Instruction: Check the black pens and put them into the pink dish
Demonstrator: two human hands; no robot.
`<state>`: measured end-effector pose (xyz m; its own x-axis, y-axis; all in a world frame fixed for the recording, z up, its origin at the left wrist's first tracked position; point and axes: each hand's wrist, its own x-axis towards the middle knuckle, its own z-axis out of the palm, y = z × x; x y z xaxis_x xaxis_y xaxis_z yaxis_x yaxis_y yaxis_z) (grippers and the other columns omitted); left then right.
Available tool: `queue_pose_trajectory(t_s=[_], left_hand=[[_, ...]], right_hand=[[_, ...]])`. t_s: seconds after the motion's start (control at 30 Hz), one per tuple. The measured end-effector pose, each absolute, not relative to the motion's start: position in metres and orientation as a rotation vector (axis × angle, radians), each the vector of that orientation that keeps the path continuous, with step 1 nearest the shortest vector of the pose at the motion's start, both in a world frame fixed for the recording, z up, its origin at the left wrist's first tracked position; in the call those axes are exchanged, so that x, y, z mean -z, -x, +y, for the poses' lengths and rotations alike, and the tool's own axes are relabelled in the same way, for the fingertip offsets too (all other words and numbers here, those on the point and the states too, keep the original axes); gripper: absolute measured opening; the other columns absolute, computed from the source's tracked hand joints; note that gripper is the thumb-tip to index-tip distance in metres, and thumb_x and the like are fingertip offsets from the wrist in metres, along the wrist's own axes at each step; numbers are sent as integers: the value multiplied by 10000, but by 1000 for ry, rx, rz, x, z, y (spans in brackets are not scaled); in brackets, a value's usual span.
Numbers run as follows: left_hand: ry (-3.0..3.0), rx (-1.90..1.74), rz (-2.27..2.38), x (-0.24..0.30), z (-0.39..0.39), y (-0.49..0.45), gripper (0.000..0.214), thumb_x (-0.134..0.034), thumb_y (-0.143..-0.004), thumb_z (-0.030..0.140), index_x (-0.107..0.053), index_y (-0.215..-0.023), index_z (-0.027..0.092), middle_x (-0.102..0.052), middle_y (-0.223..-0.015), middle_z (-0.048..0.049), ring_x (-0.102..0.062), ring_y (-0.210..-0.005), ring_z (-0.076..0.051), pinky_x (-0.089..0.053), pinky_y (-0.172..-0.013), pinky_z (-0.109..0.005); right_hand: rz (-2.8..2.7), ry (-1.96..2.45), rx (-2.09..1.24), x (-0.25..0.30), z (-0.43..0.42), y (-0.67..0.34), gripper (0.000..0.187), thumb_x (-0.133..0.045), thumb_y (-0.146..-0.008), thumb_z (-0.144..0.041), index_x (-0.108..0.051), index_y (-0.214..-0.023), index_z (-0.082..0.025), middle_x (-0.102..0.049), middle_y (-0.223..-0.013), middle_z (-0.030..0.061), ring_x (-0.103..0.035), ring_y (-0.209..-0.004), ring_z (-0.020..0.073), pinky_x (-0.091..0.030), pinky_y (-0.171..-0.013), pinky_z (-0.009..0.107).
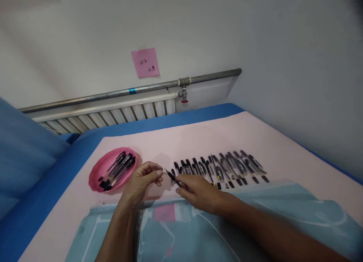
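Note:
My right hand pinches a thin black pen part that points up and left, just in front of the left end of a row of several black pens laid side by side on the pink sheet. My left hand is closed in a pinch a little to the left, its fingertips near the tip of that part; what it holds is too small to name. A pink dish with several black pens sits left of my left hand.
A light blue printed cloth covers the near table edge under my forearms. A blue surface borders the pink sheet. A radiator and metal pipe run along the wall, with a pink note above.

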<state>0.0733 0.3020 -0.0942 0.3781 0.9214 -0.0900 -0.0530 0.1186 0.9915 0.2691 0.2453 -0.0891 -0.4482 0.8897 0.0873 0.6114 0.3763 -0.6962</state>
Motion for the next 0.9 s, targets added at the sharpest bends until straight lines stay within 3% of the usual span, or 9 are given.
queue_pose_trajectory(t_s=[0.9], left_hand=[[-1306,-830,945,93,301,-73,197,-647,-674,270,-641,-829,149,-591,-633,-1,-531,-594,-100,-423,-595,-228]], right_hand=[[-2250,1299,-793,94,243,-268,70,-441,-790,-177,-490,-740,-176,-501,-655,-18,-413,-571,93,-248,-525,202]])
